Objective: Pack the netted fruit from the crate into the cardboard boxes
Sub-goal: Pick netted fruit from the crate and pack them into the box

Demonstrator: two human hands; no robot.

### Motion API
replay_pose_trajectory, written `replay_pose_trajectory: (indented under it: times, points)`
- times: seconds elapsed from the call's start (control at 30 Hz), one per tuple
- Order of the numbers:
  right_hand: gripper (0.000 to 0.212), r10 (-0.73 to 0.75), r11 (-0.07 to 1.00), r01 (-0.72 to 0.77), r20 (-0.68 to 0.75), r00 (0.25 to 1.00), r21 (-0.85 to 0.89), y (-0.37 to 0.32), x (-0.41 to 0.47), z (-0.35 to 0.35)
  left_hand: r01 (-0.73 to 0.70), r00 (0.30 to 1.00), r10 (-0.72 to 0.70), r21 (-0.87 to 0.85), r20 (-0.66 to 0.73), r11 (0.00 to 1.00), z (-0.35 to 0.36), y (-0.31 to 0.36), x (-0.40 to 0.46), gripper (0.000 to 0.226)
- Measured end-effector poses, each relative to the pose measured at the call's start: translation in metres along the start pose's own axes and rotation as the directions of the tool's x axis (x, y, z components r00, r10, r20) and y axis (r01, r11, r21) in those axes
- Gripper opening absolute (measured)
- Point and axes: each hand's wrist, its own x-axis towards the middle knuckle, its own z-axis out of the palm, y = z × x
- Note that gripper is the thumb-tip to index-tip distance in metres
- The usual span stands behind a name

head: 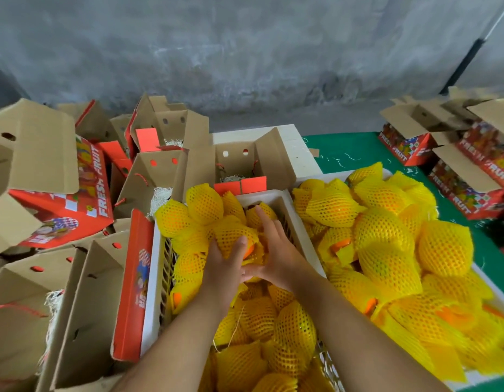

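Left hand (226,260) grasps a netted fruit (239,240) atop the heap in the white crate (287,205). Right hand (276,250) lies flat, fingers straight, against it. Risks: foam net loose at one end, so fruit may slip out; neighbours may roll. Open cardboard boxes (239,162) wait just beyond.

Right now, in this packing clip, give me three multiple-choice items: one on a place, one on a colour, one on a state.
1. Where are both hands?
A. Over the white crate of netted fruit
B. Inside a cardboard box
C. On the green mat

2. What colour is the foam netting?
A. White
B. Yellow
C. Blue

3. What is the left hand doing?
A. Hanging idle
B. Pressing a box flap shut
C. Gripping a netted fruit

Answers: 1 A, both hands, the right hand too, are among the fruit in the crate. 2 B, every net is yellow. 3 C, its thumb and fingers curl round the fruit.
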Motion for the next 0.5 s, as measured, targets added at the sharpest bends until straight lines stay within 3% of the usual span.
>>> replay_pose_trajectory:
  times: [0.17, 0.27, 0.37, 0.43, 0.5]
  points:
    - [0.134, 0.108, 0.968, -0.068, 0.154, 0.982, -0.241, 0.011, -0.001, 0.012, -0.016, 0.997, 0.018, 0.032, -0.072, 0.999, -0.012, -0.016, -0.016, 0.076]
    - [0.135, 0.132, 0.964, -0.088, 0.166, 0.977, -0.251, 0.014, 0.0, 0.014, 0.135, 0.974, -0.161, -0.163, -0.157, 0.977, -0.023, -0.022, -0.023, 0.074]
    - [0.113, 0.116, 0.94, -0.096, 0.042, 0.992, -0.328, 0.016, 0.002, 0.015, 0.107, 0.961, -0.21, -0.46, -0.178, 0.881, -0.043, -0.026, -0.018, 0.057]
    - [0.094, 0.09, 0.933, -0.086, -0.003, 0.996, -0.351, 0.017, 0.002, 0.016, 0.112, 0.961, -0.225, -0.522, -0.158, 0.846, -0.056, -0.028, -0.016, 0.045]
    - [0.089, 0.096, 0.939, -0.088, 0.008, 0.995, -0.334, 0.014, -0.001, 0.016, 0.126, 0.955, -0.242, -0.504, -0.172, 0.855, -0.063, -0.028, -0.021, 0.045]
